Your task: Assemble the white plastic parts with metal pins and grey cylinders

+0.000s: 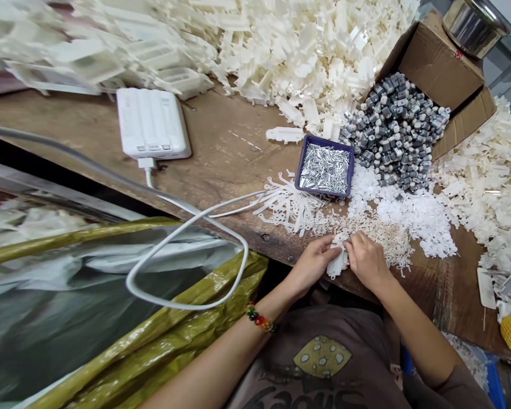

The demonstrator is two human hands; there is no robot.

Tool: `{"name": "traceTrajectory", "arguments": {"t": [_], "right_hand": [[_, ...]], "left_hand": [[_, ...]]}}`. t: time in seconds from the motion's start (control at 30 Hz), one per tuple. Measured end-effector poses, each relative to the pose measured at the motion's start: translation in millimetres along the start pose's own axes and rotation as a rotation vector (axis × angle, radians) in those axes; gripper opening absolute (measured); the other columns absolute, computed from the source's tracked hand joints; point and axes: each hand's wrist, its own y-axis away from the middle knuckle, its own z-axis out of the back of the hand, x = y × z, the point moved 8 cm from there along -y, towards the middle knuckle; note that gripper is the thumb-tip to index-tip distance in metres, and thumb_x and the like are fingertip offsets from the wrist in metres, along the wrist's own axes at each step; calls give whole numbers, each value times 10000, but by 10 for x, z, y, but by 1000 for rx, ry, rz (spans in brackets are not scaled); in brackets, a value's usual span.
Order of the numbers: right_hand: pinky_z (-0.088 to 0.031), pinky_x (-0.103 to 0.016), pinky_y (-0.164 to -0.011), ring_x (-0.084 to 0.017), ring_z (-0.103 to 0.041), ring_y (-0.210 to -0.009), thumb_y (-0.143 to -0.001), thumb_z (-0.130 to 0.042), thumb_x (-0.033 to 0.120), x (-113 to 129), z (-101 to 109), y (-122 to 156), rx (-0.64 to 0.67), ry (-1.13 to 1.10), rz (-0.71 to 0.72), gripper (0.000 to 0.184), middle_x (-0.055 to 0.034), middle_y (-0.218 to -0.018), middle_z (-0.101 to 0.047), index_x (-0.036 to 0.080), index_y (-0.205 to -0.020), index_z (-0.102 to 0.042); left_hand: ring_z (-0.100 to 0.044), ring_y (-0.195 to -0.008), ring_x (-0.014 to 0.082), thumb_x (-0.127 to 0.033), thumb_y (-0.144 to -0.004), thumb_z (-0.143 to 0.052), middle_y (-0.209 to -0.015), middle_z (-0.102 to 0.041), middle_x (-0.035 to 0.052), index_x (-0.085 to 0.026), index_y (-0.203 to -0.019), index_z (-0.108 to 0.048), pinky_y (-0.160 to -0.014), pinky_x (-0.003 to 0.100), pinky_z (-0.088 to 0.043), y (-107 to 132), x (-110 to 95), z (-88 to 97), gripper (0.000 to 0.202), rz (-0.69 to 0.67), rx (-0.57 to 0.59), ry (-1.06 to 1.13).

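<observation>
White plastic housing is at the near edge of the wooden surface, grasped in the left hand's grip. The right hand's fingertips bunch at its two o'clock side; I cannot tell whether they pinch anything. Purple tray of metal pins sits at twelve o'clock.

A brown wooden bench runs across the scene, its surface scuffed and stained, darker and grainier toward the near right. Along its left side lies a black gap, with a pale rail beyond it. Near left, a large sack of shiny yellow-olive plastic gapes open, showing a grey lining. At the far right, behind the bench, stands a blurred grey-blue surface, its nature unclear. Pale light glints off the sack's creases.
</observation>
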Motion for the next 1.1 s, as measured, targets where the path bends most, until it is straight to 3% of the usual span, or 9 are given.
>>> {"name": "traceTrajectory", "arguments": {"t": [0.17,0.33,0.43,0.57,0.7,0.8,0.93,1.0,1.1], "right_hand": [[-379,-231,-627,-132,-551,-689,-938,-365,324,-163,177,-324,-37,-241,-70,303,-15,-736,-593,189,-769,-578],[-371,-263,-654,-169,-567,-755,-874,-484,262,-286,105,-858,-99,-25,-202,194,-63,-846,-635,175,-808,-644],[-372,-267,-665,-175,-572,-755,-843,-526,266,-338,-7,-942,-102,41,-241,169,-61,-833,-640,179,-774,-654],[-379,-262,-693,-169,-573,-786,-849,-526,315,-364,-32,-900,-146,21,-218,181,-47,-864,-644,197,-828,-661],[-382,-260,-687,-166,-565,-775,-835,-535,270,-340,0,-907,-132,-22,-185,158,-51,-836,-639,179,-793,-656],[-388,-240,-636,-139,-545,-690,-825,-540,284,-385,107,-766,-155,-263,-215,164,-20,-753,-624,168,-763,-638],[-362,-207,-494,-103,-471,-517,-818,-532,379,-387,134,-352,-41,-652,-248,228,35,-587,-532,167,-773,-605],[-373,-211,-504,-104,-477,-511,-831,-517,369,-324,145,-168,-20,-656,-227,217,31,-590,-538,173,-780,-597],[-412,-233,-624,-127,-548,-628,-858,-486,306,-188,144,-28,-56,-493,-155,174,-8,-704,-609,182,-802,-594]], "left_hand": [[-572,-559,153,-279,-641,-648,-631,-622,-2,-131,-851,-587,-521,232,-422,-13,34,-36,264,36,39,41],[-589,-562,162,-268,-626,-677,-640,-640,-5,-136,-903,-593,-519,235,-435,-24,61,-16,318,20,6,42],[-599,-579,165,-244,-609,-692,-664,-654,-1,-135,-996,-588,-530,237,-446,-30,67,-5,415,6,7,60],[-600,-577,167,-243,-614,-687,-638,-647,-4,-124,-985,-592,-537,239,-450,-56,86,-1,401,11,15,47],[-593,-549,170,-255,-611,-692,-578,-625,-17,-109,-973,-595,-510,234,-437,-68,85,20,402,23,-2,6],[-597,-549,169,-258,-615,-690,-596,-638,-7,-106,-976,-598,-513,235,-438,-49,64,12,403,35,9,21],[-613,-565,174,-262,-627,-682,-645,-662,13,-110,-1003,-594,-526,242,-444,-28,48,-15,415,53,41,63],[-619,-574,172,-257,-634,-676,-669,-672,21,-111,-1012,-592,-535,241,-447,-30,47,-24,414,55,52,75],[-616,-575,159,-255,-643,-676,-673,-675,24,-104,-1020,-592,-544,230,-446,-34,45,-26,415,43,54,77]]}}
